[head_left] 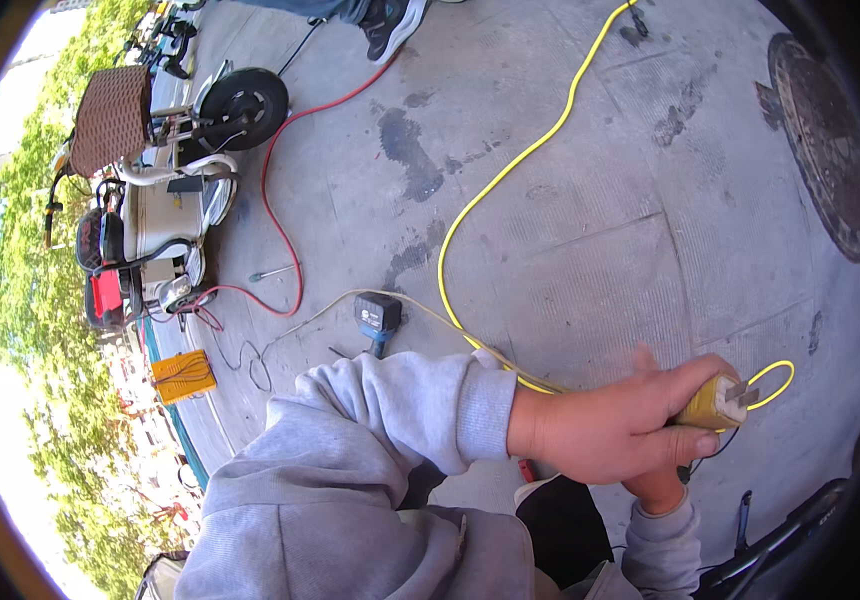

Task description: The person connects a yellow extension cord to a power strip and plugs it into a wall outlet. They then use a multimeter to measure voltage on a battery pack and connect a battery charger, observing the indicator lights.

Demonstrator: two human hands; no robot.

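My left hand [600,425] reaches across from the left, thumb and fingers closed around a yellow power plug [712,404]. The plug's pale face and two flat metal prongs point right. Beside it a loop of yellow cable [788,375] bends out. Under the left hand is my right hand [656,488], coming up from below. Mostly its wrist shows; a blurred fingertip pokes out above the left hand. The left hand hides the rest, so I cannot see what it holds. Both arms wear grey sleeves.
A cordless tool [378,318] with a black battery lies left of centre, near a screwdriver [272,272] and a red cable [268,170]. A scooter [165,215] with a wicker basket and an orange box [183,377] stand left. A manhole cover [825,140] is right; a person's shoe [390,25] at top.
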